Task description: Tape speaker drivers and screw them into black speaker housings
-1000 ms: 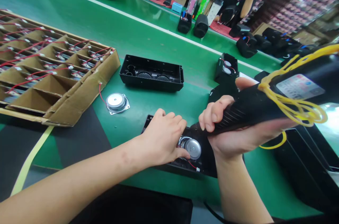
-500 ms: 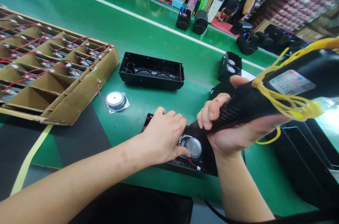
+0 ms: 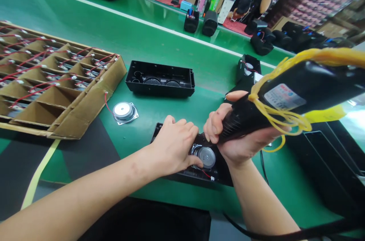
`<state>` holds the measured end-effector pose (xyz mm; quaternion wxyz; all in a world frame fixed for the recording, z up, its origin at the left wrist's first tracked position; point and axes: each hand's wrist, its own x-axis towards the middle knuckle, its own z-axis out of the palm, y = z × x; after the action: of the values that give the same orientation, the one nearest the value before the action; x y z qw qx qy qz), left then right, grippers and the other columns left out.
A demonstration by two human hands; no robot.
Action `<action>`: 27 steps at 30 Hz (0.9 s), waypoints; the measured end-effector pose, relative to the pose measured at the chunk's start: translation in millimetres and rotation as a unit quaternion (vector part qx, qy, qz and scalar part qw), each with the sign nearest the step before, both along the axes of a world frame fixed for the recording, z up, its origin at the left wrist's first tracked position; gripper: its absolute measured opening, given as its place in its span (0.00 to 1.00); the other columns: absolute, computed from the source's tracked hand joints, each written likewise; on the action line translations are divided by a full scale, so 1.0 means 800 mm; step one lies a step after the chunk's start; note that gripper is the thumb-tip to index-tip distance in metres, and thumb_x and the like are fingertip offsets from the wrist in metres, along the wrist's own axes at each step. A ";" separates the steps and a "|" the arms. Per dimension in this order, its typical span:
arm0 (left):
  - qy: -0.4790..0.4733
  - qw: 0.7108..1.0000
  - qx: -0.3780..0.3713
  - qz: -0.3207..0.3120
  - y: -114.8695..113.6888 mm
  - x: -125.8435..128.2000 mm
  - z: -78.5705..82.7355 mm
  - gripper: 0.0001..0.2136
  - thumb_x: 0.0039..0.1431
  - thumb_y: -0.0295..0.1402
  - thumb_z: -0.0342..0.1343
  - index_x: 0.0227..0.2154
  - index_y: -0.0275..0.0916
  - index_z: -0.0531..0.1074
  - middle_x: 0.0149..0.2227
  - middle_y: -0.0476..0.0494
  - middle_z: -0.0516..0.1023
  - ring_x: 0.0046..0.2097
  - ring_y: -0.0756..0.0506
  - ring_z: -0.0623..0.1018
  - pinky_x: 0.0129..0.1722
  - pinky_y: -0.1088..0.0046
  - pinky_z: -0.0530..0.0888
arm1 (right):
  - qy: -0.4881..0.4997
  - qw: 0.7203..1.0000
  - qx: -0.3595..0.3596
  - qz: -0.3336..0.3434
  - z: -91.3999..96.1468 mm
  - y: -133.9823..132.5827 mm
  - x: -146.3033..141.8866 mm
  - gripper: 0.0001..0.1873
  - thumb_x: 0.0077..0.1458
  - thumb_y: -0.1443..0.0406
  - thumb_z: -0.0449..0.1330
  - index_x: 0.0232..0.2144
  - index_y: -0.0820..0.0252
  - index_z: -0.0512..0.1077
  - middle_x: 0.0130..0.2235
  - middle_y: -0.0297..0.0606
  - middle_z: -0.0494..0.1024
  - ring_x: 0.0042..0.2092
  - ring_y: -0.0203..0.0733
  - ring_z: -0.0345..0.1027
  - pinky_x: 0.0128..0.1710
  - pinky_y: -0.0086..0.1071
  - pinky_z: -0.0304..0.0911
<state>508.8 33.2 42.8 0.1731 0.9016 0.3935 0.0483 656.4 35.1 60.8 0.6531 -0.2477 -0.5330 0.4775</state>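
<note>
My left hand (image 3: 174, 145) rests curled on a black speaker housing (image 3: 212, 174) near the table's front edge, thumb touching the silver speaker driver (image 3: 205, 157) seated in it. My right hand (image 3: 236, 138) is wrapped round a black electric screwdriver (image 3: 291, 98) bound with yellow cord, its tip angled down at the housing beside the driver. The tip itself is hidden behind my fingers.
A second, empty black housing (image 3: 160, 80) lies farther back. A loose silver driver (image 3: 124, 111) with a red wire sits by a cardboard divider box (image 3: 59, 89) full of drivers at left. Other people work across the green belt among black speakers and bottles.
The screwdriver and my right hand have shifted slightly left and tilted closer over the housing. My left hand stays on the driver.
</note>
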 end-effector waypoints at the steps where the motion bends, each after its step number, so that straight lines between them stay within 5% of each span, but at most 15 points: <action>1: 0.000 1.000 0.001 0.000 0.000 0.000 0.000 0.29 0.53 0.59 0.68 0.42 0.37 0.73 0.41 0.43 0.80 0.45 0.34 0.77 0.42 0.55 0.62 | -0.004 1.000 0.003 0.011 0.000 0.000 0.000 0.33 0.59 0.33 0.59 0.47 0.51 0.74 0.24 0.26 0.70 0.16 0.33 0.55 0.12 0.27 0.54; 11: -0.010 1.000 0.023 0.007 -0.002 0.000 -0.008 0.30 0.51 0.61 0.68 0.41 0.38 0.73 0.40 0.43 0.80 0.44 0.34 0.77 0.42 0.55 0.64 | -0.013 1.000 -0.013 -0.006 0.004 -0.002 0.004 0.34 0.58 0.33 0.59 0.50 0.51 0.72 0.24 0.27 0.69 0.17 0.35 0.56 0.13 0.28 0.56; 15: -0.018 0.999 0.027 -0.001 -0.002 -0.003 -0.006 0.31 0.53 0.58 0.68 0.47 0.36 0.74 0.42 0.42 0.80 0.46 0.34 0.78 0.45 0.53 0.67 | 0.004 0.995 0.021 -0.102 0.049 -0.019 0.034 0.29 0.62 0.38 0.60 0.52 0.49 0.75 0.24 0.26 0.69 0.17 0.36 0.57 0.15 0.30 0.58; 19: -0.087 0.995 0.043 -0.026 0.000 -0.034 0.003 0.27 0.66 0.44 0.64 0.62 0.42 0.65 0.59 0.41 0.77 0.58 0.37 0.75 0.56 0.55 0.67 | -0.049 0.963 0.074 -0.255 0.088 -0.029 0.093 0.24 0.60 0.43 0.65 0.50 0.47 0.77 0.25 0.28 0.71 0.20 0.39 0.60 0.18 0.33 0.60; 23: -0.104 0.989 0.084 -0.059 0.001 -0.081 -0.008 0.20 0.67 0.44 0.61 0.60 0.57 0.69 0.65 0.50 0.73 0.62 0.35 0.74 0.58 0.53 0.71 | -0.057 0.922 0.154 -0.352 0.089 -0.010 0.138 0.31 0.56 0.35 0.62 0.45 0.52 0.77 0.22 0.27 0.68 0.16 0.38 0.56 0.12 0.31 0.55; 27: -0.119 0.990 0.070 -0.029 -0.005 -0.104 -0.036 0.20 0.67 0.47 0.57 0.61 0.63 0.69 0.71 0.54 0.66 0.66 0.32 0.70 0.59 0.49 0.74 | -0.046 0.913 0.169 -0.369 0.074 0.011 0.150 0.32 0.60 0.35 0.57 0.43 0.56 0.75 0.20 0.25 0.67 0.14 0.36 0.54 0.10 0.28 0.52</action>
<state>425.6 28.9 13.7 0.1567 0.9105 0.3390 0.1776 776.2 43.7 119.7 0.7895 -0.3341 -0.5063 0.0934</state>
